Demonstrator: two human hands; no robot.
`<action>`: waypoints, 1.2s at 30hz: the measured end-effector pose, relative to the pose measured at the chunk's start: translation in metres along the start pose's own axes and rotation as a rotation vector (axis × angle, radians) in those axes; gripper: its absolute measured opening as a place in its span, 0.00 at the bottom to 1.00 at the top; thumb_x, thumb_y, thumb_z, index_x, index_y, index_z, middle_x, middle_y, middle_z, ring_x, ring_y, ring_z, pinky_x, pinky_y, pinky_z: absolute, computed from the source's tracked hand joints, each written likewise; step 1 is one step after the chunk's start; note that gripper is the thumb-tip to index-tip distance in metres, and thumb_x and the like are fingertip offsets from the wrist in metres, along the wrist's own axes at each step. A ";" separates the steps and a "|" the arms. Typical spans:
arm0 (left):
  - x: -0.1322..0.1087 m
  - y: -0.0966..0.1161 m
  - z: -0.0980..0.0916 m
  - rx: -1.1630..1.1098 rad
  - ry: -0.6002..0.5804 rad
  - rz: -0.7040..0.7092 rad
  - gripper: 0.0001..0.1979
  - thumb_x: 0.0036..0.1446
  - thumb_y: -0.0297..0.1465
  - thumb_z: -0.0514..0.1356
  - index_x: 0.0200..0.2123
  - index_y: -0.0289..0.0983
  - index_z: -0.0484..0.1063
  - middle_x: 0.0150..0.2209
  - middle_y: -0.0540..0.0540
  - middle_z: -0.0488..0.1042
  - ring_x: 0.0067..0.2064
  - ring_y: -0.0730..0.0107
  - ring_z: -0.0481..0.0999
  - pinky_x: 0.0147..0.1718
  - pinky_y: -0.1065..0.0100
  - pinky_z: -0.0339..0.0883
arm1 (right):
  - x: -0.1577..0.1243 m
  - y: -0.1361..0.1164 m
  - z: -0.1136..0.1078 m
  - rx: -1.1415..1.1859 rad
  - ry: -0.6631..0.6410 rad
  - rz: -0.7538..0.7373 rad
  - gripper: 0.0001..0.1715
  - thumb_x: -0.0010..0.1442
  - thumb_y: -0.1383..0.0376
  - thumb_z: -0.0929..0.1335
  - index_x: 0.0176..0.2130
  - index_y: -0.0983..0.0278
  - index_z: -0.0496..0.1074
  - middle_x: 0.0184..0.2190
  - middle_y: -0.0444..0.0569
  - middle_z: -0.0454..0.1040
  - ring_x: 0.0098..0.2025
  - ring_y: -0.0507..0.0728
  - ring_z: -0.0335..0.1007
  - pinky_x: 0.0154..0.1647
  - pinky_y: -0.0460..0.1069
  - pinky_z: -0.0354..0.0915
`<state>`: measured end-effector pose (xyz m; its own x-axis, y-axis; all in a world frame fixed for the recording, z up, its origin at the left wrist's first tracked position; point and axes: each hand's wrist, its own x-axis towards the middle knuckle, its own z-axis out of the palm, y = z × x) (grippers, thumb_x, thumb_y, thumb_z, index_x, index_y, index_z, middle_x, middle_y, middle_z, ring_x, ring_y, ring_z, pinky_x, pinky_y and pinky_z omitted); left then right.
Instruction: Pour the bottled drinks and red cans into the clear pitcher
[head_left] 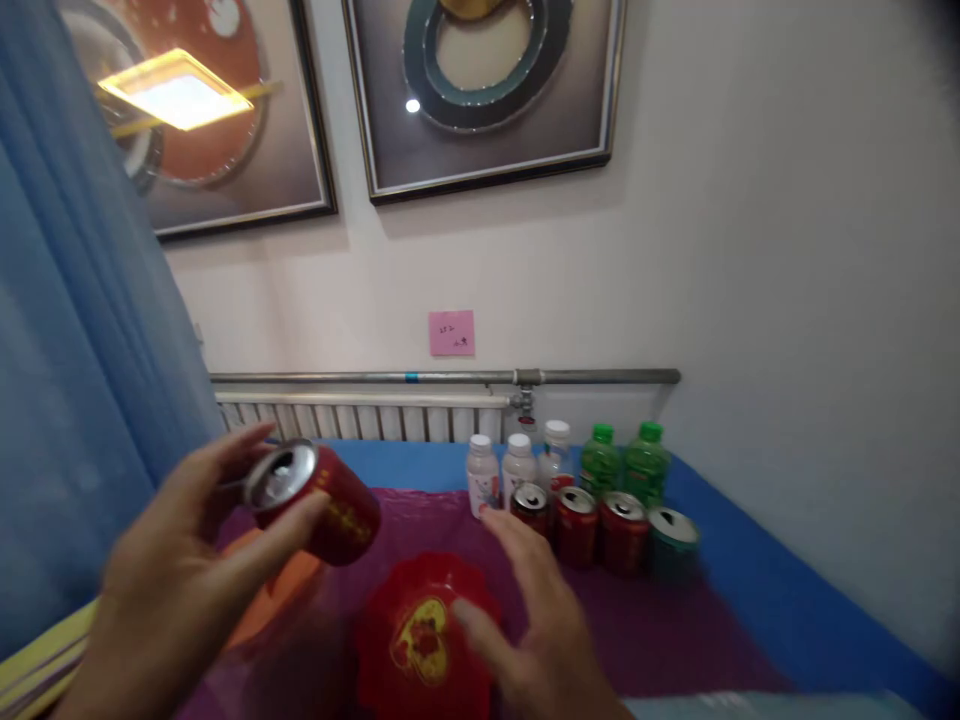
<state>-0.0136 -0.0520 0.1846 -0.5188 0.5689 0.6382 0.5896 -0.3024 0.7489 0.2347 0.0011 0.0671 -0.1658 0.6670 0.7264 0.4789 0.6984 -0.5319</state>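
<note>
My left hand (191,560) is wrapped round a red drink can (341,510), opened at its top and tilted above the purple cloth. On the right, my right hand (536,620) has its fingers apart and holds nothing; its blurred fingertips hang over the edge of a red scalloped tray (382,640) with a yellow design in its middle. Beyond that hand stands a row of opened cans, among them a red can (577,530) and a green can (673,548). Partly hidden under the held can is an orange object (277,600) whose kind I cannot make out.
Behind the cans stand white bottles (481,475) and green bottles (646,465). Purple cloth (637,640) covers part of the blue table (780,560). A radiator (360,415) and pipe (465,378) run along the wall; a blue curtain (75,300) hangs at left.
</note>
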 end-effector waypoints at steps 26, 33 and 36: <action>-0.135 -0.090 -0.054 0.257 0.085 -0.220 0.13 0.50 0.44 0.62 0.36 0.45 0.71 0.37 0.51 0.73 0.41 0.62 0.72 0.47 0.61 0.65 | 0.001 0.023 0.033 0.432 -0.097 0.455 0.44 0.42 0.64 0.72 0.58 0.61 0.63 0.53 0.52 0.74 0.55 0.64 0.70 0.58 0.58 0.64; -0.088 -0.166 -0.063 -0.340 0.198 -0.901 0.11 0.49 0.28 0.58 0.39 0.37 0.70 0.42 0.42 0.74 0.40 0.63 0.76 0.46 0.57 0.71 | -0.005 0.028 0.042 0.494 -0.113 0.522 0.45 0.40 0.61 0.73 0.58 0.63 0.63 0.51 0.54 0.75 0.52 0.64 0.72 0.55 0.58 0.67; -0.081 -0.173 -0.045 -0.499 0.103 -0.928 0.09 0.50 0.26 0.58 0.36 0.34 0.73 0.38 0.41 0.77 0.36 0.66 0.77 0.36 0.67 0.74 | -0.008 0.030 0.044 0.483 -0.139 0.513 0.43 0.41 0.62 0.72 0.57 0.62 0.64 0.51 0.53 0.75 0.51 0.64 0.73 0.54 0.59 0.67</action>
<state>-0.1009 -0.0803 0.0111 -0.6993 0.6779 -0.2270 -0.3737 -0.0759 0.9244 0.2127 0.0280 0.0260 -0.1458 0.9465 0.2879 0.0967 0.3032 -0.9480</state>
